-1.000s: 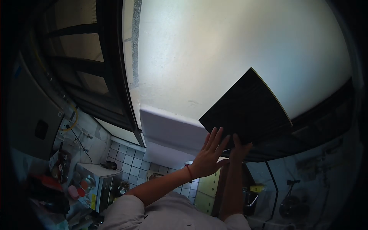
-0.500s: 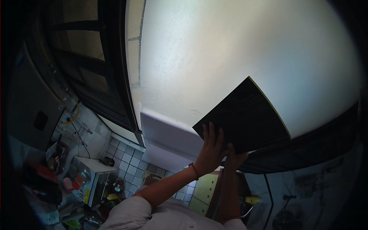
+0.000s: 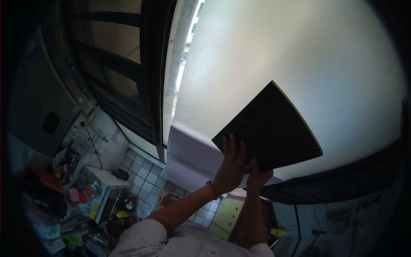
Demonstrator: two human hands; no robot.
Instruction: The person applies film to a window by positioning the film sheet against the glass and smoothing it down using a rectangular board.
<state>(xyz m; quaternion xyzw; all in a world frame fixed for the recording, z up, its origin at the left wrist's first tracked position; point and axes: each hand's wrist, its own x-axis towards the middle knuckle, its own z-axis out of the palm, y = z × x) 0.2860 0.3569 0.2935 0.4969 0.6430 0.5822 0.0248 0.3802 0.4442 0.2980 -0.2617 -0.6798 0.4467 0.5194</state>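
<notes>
A black flat panel (image 3: 274, 128) with a thin yellow edge is held up at a tilt in front of a large pale surface. My left hand (image 3: 230, 169), with a red band at its wrist, lies on the panel's lower left part. Its fingers are stretched out and spread over the dark face. Close beside it, my right hand (image 3: 259, 176) grips the panel's bottom edge, the thumb side up and the other fingers mostly hidden. The two hands nearly touch at the thumbs.
The pale surface (image 3: 239, 64) fills the upper right, with a lilac ledge (image 3: 192, 150) below. A dark-framed screen door (image 3: 150, 77) stands left. Lower left, a white box-like appliance (image 3: 102, 184) sits among jars and clutter. Floor tiles (image 3: 141, 175) and a yellowish drawer unit (image 3: 224, 216) lie below.
The view has shifted, so the door and clutter appear farther right and a bright gap shows beside the frame. The panel and both hands sit slightly farther left, with the same hold.
</notes>
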